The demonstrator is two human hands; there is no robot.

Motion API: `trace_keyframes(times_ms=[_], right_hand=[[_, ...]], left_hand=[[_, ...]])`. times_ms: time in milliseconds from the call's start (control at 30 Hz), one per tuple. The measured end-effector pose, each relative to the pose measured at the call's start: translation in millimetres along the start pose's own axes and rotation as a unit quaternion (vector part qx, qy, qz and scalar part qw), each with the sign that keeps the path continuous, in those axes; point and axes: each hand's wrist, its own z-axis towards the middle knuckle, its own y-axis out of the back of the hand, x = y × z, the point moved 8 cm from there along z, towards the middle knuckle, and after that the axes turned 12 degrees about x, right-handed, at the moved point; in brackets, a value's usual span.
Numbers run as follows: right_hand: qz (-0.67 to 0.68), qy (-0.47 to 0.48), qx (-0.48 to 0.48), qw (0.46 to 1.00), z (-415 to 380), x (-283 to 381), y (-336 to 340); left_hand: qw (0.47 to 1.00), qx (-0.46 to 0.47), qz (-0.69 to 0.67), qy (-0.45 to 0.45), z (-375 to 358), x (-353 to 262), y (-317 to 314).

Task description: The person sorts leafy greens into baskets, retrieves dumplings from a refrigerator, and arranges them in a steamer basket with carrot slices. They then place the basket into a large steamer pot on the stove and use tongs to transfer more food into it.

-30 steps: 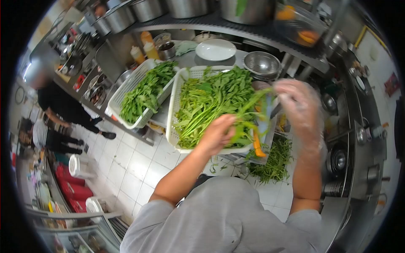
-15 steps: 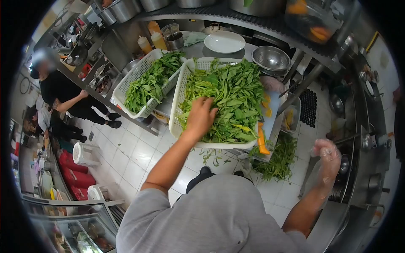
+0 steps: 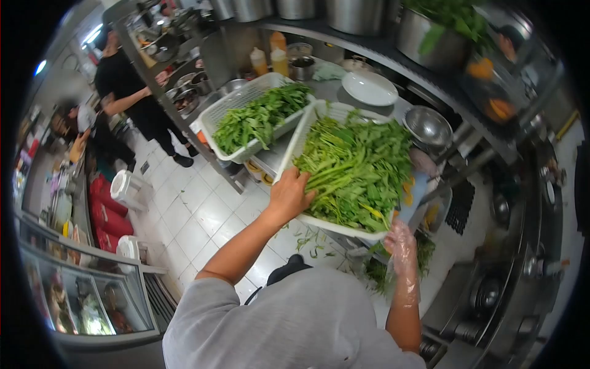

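Observation:
My left hand (image 3: 291, 195) is at the front left of a white plastic basket (image 3: 287, 150), its fingers closed round the stems of leafy greens (image 3: 359, 166) heaped inside. My right hand (image 3: 402, 246), in a clear plastic glove, is closed at the basket's front right corner. A long orange object (image 3: 395, 216) pokes out above its fingers; its kind I cannot tell. Behind and to the left, a second white basket (image 3: 218, 117) holds more greens (image 3: 261, 123). Orange slices (image 3: 408, 189) lie just right of the heap.
A white oval plate (image 3: 370, 88) and a metal colander (image 3: 428, 126) stand behind the baskets, under a shelf with pots (image 3: 355, 15). Sauce bottles (image 3: 259, 61) stand at the back left. Loose greens (image 3: 384, 277) lie low at the right. A person (image 3: 126, 80) stands at the left.
My left hand has moved from on top of the greens to the basket's left front side and closed on stems. My right hand has come in from the far right to the front corner.

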Motion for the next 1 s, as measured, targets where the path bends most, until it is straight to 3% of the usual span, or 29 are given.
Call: trace_keyframes(times_ms=[100,167,233,267,300,333,400,467,567,633,667,767,800,933,1000], right_hand=[[0.105,-0.002,0.023,0.994,26.2,-19.7,-11.2],[0.192,-0.007,0.012,0.981,41.5,-34.0,-2.2],[0.181,0.023,0.058,0.981,42.6,-12.8,-20.7],[0.163,0.013,0.057,0.985,43.8,-17.2,-20.2],[0.144,0.001,0.053,0.988,42.7,-24.5,-17.4],[0.204,-0.019,0.025,0.979,42.4,-35.6,-9.9],[0.162,0.0,-0.005,0.987,29.7,-30.5,-5.1],[0.124,0.023,-0.033,0.991,20.9,-4.9,-9.8],[0.149,0.055,0.029,0.987,-6.3,30.8,-40.6],[0.139,0.081,-0.04,0.986,-16.3,56.4,-59.4],[0.16,0.11,-0.001,0.981,-13.3,76.1,-82.7],[0.097,0.09,-0.059,0.989,20.2,84.4,-113.4],[0.112,0.091,-0.035,0.989,36.0,96.1,-139.6],[0.16,0.143,0.002,0.977,107.3,115.7,-234.9],[0.215,0.156,0.132,0.955,132.2,140.2,-294.0]], left_hand=[[0.994,-0.035,-0.061,0.078,-12.0,30.2,18.5],[0.971,-0.201,-0.091,0.096,-27.7,69.2,14.4],[0.962,-0.19,-0.138,0.141,-38.1,99.8,-7.8],[0.903,-0.022,-0.391,0.176,-34.2,113.5,-45.9],[0.756,0.15,-0.608,0.189,-41.3,102.0,-84.3],[0.754,0.144,-0.613,0.189,-49.0,96.9,-89.6],[0.703,0.116,-0.684,0.156,-54.0,82.1,-90.1],[0.7,0.099,-0.695,0.131,-55.5,72.5,-43.7],[0.693,0.092,-0.709,0.095,-59.5,76.0,-19.1],[0.743,0.056,-0.666,0.023,-54.8,86.1,6.1],[0.76,0.036,-0.647,0.049,-54.9,95.8,27.1],[0.784,0.029,-0.615,0.085,-34.3,145.6,82.2],[0.759,0.008,-0.646,0.08,-26.0,160.7,98.9],[0.75,-0.003,-0.657,0.073,2.7,243.8,156.3],[0.769,-0.018,-0.635,0.078,20.2,282.3,185.5]])
